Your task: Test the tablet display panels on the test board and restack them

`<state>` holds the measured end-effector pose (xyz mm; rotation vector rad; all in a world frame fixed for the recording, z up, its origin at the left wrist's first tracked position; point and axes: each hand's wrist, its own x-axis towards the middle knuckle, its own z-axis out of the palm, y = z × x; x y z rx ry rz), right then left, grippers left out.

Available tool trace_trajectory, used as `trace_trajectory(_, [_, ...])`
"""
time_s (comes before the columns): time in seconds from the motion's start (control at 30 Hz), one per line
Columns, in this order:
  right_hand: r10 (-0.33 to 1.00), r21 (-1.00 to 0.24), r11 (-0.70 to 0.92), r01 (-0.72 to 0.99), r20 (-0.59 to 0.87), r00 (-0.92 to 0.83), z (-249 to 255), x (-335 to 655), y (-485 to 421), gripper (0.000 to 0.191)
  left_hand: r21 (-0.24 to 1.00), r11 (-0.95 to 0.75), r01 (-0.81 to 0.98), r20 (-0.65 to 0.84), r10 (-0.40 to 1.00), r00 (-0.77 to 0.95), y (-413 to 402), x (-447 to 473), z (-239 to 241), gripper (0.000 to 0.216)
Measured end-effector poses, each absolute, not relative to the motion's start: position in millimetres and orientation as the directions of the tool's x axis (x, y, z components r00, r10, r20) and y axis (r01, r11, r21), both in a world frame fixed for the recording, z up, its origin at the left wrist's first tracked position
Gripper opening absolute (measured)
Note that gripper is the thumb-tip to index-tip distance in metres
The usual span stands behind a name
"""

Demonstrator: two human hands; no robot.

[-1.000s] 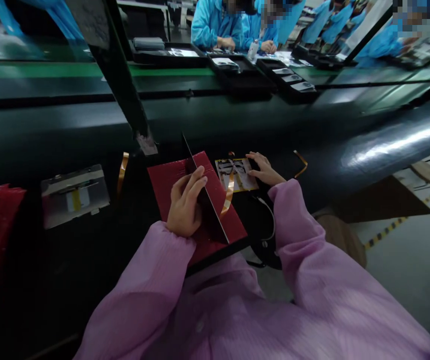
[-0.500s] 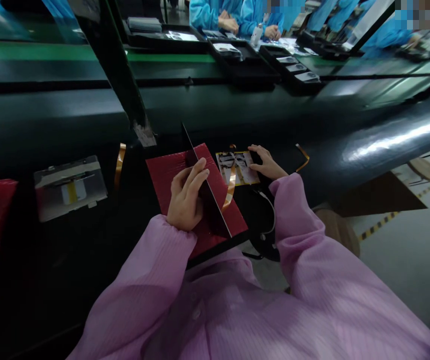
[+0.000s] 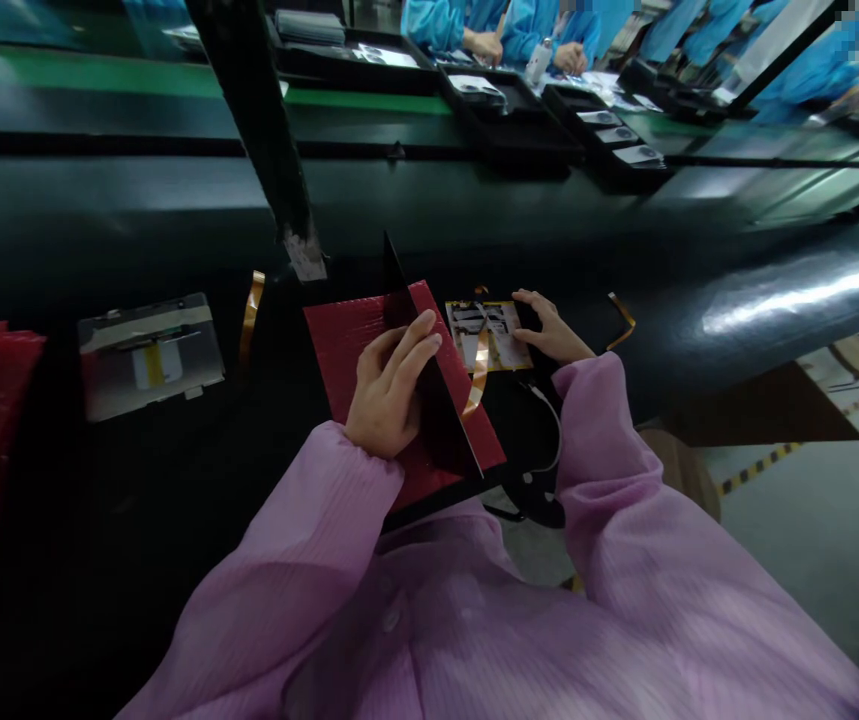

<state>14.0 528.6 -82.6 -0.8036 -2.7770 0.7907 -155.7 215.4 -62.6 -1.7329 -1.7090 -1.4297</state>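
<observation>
My left hand [image 3: 391, 385] grips a thin dark panel [image 3: 448, 400], like a display screen, and holds it tilted on edge over a red sheet [image 3: 339, 345]. Its fingertips rest along the panel's upper edge; the thumb is hidden. An orange ribbon cable [image 3: 479, 365] runs between the panel and a small circuit board [image 3: 495, 335] with yellow edges. My right hand [image 3: 555, 330] lies at the board's right side, fingers apart, touching its edge. A white cable [image 3: 551, 410] leads from the board's near side.
To the left lie a metallic display module [image 3: 151, 355], another orange ribbon [image 3: 251, 315] and red wrapping [image 3: 9, 400]. A dark post [image 3: 264, 130] rises behind. Past the green-edged line stand black trays [image 3: 508, 130]; people in blue sleeves [image 3: 436, 25] work there.
The whole view has shifted slightly, so everything sits a little further right. The panel leans a bit more upright, showing its dark face less brightly edged. Both hands keep their places.
</observation>
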Motion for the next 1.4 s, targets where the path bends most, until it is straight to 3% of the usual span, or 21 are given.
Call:
trace_trajectory(0.3, [0.535,-0.571,0.692,0.441,-0.005,-0.845,-78.7,13.3,528.3,0.075,0.409,-0.221,0.886,0.787,0.576,-0.220,215.7,-154.3,-62.2,0.058])
trace_trajectory(0.6, [0.554,-0.503,0.697,0.511,-0.075,-0.829,-78.9,11.8,525.3,0.070,0.430,-0.249,0.868,0.800,0.552,-0.237,216.1,-155.3,-63.2,0.057])
trace_trajectory(1.4, [0.554,-0.524,0.686,0.505,-0.073,-0.829,-76.7,11.6,523.3,0.073,0.434,-0.233,0.870,0.789,0.564,-0.242,216.0,-153.9,-62.4,0.058])
